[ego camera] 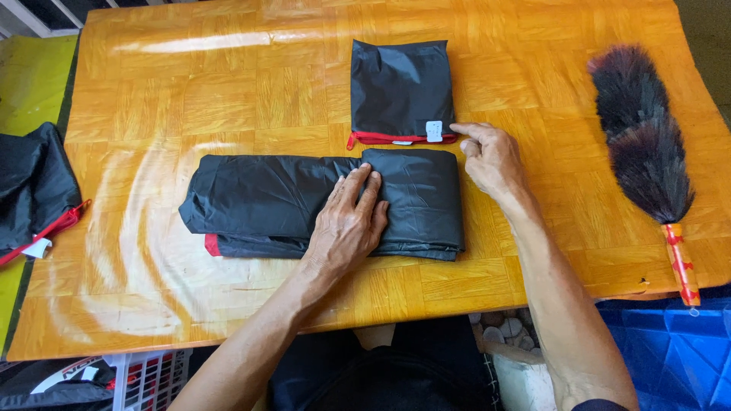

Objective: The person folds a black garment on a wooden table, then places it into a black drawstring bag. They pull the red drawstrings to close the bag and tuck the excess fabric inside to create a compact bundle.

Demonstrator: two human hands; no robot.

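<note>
Left hand [348, 222]: lies palm down, fingers spread flat, on the folded black garment [320, 204], pressing at the edge of the fold; the grip is open, nothing clasped.
Right hand [491, 156]: rests at the garment's right end, fingers loosely curled, the index finger stretched out to the red edge of the black pouch [400, 90]; the grip is apart, closed on nothing.
Folded black garment: lies lengthwise at the middle of the orange wooden tabletop [190, 91], its right part doubled over into a thicker block (a bit of red trim shows at the lower left corner).
Black pouch: sits just beyond the garment, flat, its red-trimmed edge with a small white tag towards the person.
Feather duster [642, 133]: lies at the right side of the tabletop, well apart from the hands, dark plumes away, striped orange handle near the edge.
Left edge: another black cloth with red trim [30, 190] lies partly on the tabletop.
</note>
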